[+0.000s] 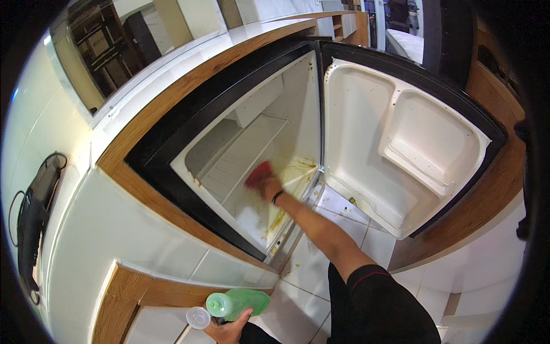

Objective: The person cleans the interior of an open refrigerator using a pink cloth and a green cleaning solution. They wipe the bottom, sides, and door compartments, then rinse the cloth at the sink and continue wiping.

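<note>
My right hand (270, 189) reaches into an open small fridge, shut on a red cloth or sponge (258, 173), both blurred. Below it, yellow-brown residue smears the white fridge floor (275, 223). Part of the interior shows a grey lower area with a wire shelf (255, 155). Low in the view, my left hand (230, 330) grips a green plastic bottle (251, 302), tilted with its top towards the left. A clear plastic cap (198, 318) sits beside the bottle's top, by the same hand; how it is held is partly hidden.
The fridge door (365, 142), with white moulded shelves, stands swung out to the right. Bits of debris (352, 201) lie on the tiled floor (305, 266) under it. A wood-trimmed counter (215, 64) frames the fridge top. A black appliance with a cord (36, 215) is at far left.
</note>
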### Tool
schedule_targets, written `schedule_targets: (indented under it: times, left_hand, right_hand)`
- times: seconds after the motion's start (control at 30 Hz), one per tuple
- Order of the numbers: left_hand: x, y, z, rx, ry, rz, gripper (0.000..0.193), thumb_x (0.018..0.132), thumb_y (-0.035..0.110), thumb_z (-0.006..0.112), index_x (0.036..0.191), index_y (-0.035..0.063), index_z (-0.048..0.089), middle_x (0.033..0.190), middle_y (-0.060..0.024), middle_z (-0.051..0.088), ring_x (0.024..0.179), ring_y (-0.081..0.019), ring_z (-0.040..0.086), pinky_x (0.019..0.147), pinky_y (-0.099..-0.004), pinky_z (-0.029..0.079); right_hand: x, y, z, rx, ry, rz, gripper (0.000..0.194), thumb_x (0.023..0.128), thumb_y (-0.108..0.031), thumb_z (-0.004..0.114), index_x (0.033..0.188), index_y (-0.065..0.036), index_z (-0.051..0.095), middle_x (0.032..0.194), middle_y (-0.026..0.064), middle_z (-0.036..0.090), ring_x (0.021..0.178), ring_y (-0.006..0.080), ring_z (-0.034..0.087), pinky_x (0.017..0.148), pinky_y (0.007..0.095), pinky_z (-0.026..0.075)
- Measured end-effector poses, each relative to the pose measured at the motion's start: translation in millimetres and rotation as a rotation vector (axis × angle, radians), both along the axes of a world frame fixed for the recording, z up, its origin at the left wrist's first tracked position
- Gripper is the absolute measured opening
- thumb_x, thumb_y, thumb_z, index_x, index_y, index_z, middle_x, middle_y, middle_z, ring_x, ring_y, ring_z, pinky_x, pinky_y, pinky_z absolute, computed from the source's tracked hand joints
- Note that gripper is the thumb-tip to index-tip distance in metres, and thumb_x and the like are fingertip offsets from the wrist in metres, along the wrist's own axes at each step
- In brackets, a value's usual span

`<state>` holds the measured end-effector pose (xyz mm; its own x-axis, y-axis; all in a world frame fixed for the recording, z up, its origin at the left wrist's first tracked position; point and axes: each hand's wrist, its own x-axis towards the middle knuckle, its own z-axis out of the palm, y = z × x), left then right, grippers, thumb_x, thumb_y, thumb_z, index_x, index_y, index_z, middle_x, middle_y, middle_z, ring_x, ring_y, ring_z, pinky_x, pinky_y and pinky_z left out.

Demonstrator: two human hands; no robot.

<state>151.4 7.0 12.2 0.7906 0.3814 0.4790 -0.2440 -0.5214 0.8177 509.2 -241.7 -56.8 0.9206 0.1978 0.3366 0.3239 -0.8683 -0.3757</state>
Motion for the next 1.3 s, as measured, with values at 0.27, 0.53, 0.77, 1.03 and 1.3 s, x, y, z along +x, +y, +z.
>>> schedule_targets:
  times: [0.27,0.53,0.77,1.03,1.3]
  left_hand:
    - [-6.5,5.1,-9.1,-0.015,0.052,-0.032,0.089,0.048,0.014,0.096,0.121,-0.0028,0.047,0.112,-0.0166,0.058,0.096,-0.0281,0.062,0.085,-0.0388,0.053]
    - [1.4,9.4,-16.9,0.056,-0.026,-0.041,0.095,0.049,0.018,0.096,0.126,-0.0060,0.045,0.116,-0.0174,0.056,0.099,-0.0280,0.060,0.087,-0.0411,0.052]
    - [2.8,-12.0,13.6,0.072,0.011,-0.075,0.084,0.048,0.020,0.097,0.116,-0.0028,0.053,0.107,-0.0140,0.060,0.095,-0.0253,0.062,0.083,-0.0377,0.052]
    - [5.1,-27.2,42.5,0.251,-0.079,0.030,0.069,0.047,0.038,0.096,0.095,0.0003,0.064,0.087,-0.0107,0.065,0.078,-0.0251,0.064,0.071,-0.0353,0.051]
    - [5.1,-26.8,53.8,0.180,-0.057,-0.114,0.072,0.051,0.030,0.097,0.106,0.0004,0.060,0.097,-0.0097,0.063,0.085,-0.0250,0.064,0.079,-0.0381,0.054]
  right_hand:
    - [-1.2,0.8,-7.0,-0.177,-0.013,0.053,0.036,0.082,-0.017,0.055,0.115,-0.028,0.066,0.112,0.0080,0.061,0.104,0.0303,0.058,0.085,0.0447,0.050]
    - [-39.6,47.6,-30.0,-0.372,-0.077,0.498,0.036,0.077,-0.013,0.058,0.111,-0.020,0.066,0.114,0.0056,0.064,0.123,0.0238,0.048,0.101,0.0422,0.040]
    - [-100.3,-18.9,1.5,-0.294,0.228,0.575,0.036,0.076,-0.006,0.059,0.108,-0.020,0.067,0.108,0.0050,0.063,0.106,0.0241,0.056,0.094,0.0394,0.042]
    - [-120.4,-97.5,4.3,0.144,-0.033,0.296,0.048,0.072,0.001,0.057,0.117,-0.014,0.064,0.112,0.0138,0.062,0.103,0.0338,0.057,0.092,0.0434,0.043]
    - [-58.9,-72.5,15.5,0.175,0.247,0.127,0.037,0.085,-0.011,0.054,0.122,-0.010,0.060,0.119,0.0163,0.062,0.111,0.0365,0.057,0.094,0.0426,0.046]
